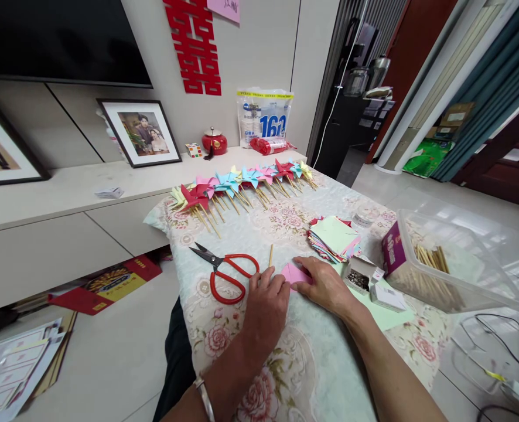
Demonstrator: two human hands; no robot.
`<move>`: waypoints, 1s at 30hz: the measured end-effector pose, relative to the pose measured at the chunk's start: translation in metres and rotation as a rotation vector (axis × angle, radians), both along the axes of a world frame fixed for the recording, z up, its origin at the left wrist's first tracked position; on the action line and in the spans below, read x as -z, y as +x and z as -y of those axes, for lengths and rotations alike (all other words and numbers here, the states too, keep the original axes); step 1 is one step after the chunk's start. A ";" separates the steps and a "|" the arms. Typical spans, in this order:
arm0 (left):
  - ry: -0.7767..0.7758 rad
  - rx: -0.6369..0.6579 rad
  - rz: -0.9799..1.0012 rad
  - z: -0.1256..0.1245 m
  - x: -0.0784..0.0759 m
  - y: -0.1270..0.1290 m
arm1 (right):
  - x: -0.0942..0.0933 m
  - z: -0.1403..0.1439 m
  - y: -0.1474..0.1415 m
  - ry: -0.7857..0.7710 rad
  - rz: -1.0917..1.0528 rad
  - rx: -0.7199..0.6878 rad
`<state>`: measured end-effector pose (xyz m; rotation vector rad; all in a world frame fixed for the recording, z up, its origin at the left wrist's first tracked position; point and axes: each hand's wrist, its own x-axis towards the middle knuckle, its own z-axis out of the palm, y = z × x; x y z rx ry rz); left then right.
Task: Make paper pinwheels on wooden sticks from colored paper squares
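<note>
Even, soft daylight, brightest at the right, where the glossy floor point(417, 193) shows pale glare. Shadows are faint: a soft one lies under the scissors point(226, 272) and beside the hands. The centre is sharp; the wide lens bends straight lines toward the edges (door frames at right lean strongly). The dark screen point(57, 41) at upper left lacks detail. The plastic box point(457, 264) shows mild sheen.
</note>
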<state>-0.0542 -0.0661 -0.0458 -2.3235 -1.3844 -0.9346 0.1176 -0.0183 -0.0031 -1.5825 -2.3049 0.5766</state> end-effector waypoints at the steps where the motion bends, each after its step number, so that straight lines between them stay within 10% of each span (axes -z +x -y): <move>1: -0.005 0.007 -0.006 0.000 0.000 0.000 | 0.000 0.000 0.000 0.003 0.007 0.000; 30: -0.131 -0.009 -0.164 0.012 -0.006 0.004 | -0.011 0.006 -0.009 0.012 0.090 0.149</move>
